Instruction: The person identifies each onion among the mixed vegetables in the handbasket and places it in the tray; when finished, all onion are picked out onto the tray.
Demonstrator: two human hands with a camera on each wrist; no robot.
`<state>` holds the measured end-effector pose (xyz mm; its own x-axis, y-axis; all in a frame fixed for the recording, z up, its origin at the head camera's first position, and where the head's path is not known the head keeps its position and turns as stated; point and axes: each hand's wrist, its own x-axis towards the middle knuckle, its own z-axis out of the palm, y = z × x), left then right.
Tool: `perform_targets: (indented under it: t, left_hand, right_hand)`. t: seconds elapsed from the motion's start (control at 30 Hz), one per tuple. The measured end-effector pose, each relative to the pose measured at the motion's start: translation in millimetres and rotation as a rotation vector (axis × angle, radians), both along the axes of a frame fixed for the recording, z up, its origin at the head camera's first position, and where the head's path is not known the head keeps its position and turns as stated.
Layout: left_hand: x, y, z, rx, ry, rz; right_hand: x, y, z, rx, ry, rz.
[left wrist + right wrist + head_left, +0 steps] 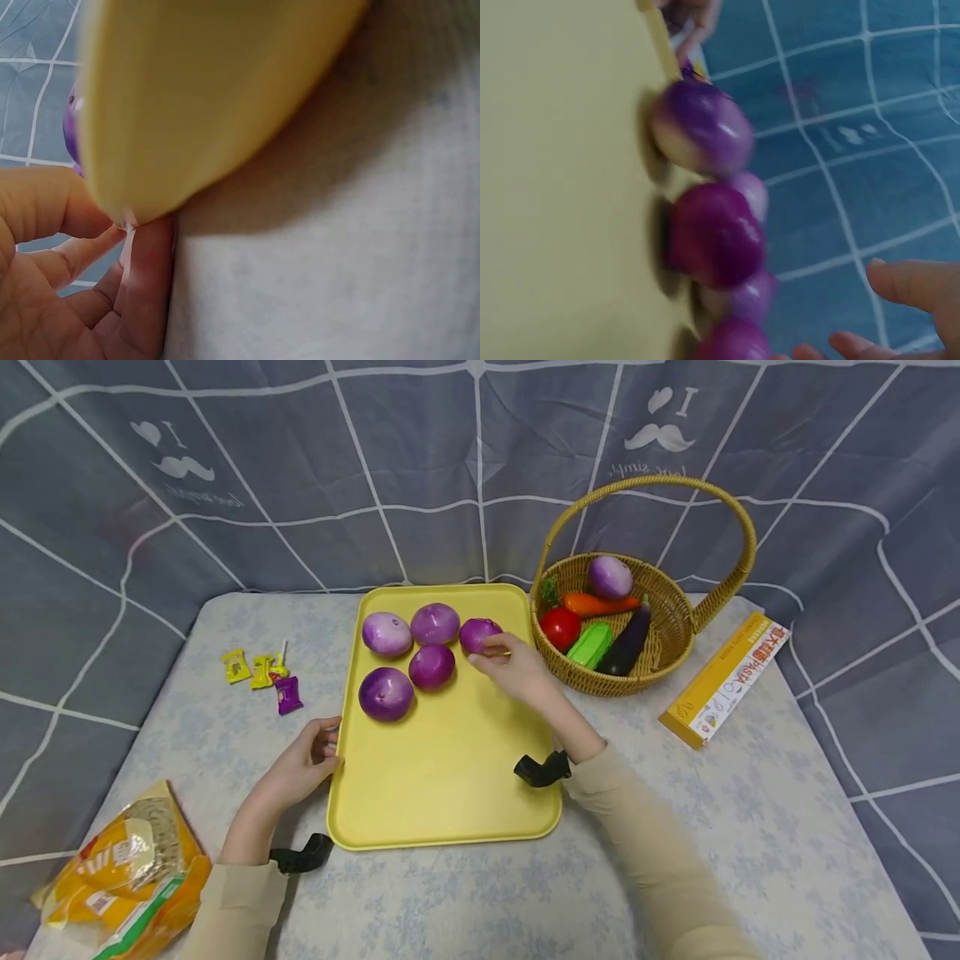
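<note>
Several purple onions [386,694] lie together at the far end of a yellow tray [442,777]. My right hand [517,670] is at the rightmost onion [476,632], fingertips beside its near side. In the right wrist view, thumb [911,285] and fingers stand apart beside the onions; whether they touch one cannot be told. My left hand [302,764] holds the tray's left rim, its fingers bent and the thumb nearer to me. The left wrist view shows the rim [135,202] between its digits, close above the tablecloth.
Right of the tray stands a handled wicker basket [660,668] with an onion, carrot, tomato, eggplant and a green vegetable. A pasta box [723,681] lies beyond it. Wrapped candies [288,693] lie left of the tray. An orange food bag [131,877] sits front left.
</note>
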<state>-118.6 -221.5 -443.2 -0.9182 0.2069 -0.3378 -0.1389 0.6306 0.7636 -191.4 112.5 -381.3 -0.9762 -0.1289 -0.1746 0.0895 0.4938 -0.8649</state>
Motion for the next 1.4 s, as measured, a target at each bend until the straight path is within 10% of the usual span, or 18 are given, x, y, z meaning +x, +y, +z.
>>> perform_targets:
  t: [0.2, 0.4, 0.73, 1.4]
  left_hand:
    - [1.3, -2.8, 0.9, 0.026, 0.029, -0.010]
    - [1.0, -3.5, -1.5, 0.070, 0.019, -0.017]
    - [1.9, -2.5, -1.7, 0.075, 0.023, -0.010]
    - [4.6, -4.3, 0.4, 0.089, 0.050, -0.004]
  right_hand:
    - [-13.2, 51.4, 35.1, 0.016, 0.173, -0.134]
    - [-32.5, 106.4, 47.6, 0.078, 0.152, -0.292]
    - [-62.3, 156.1, 36.8, 0.143, 0.147, -0.403]
    - [-98.9, 161.3, 12.3, 0.133, 0.084, -0.402]
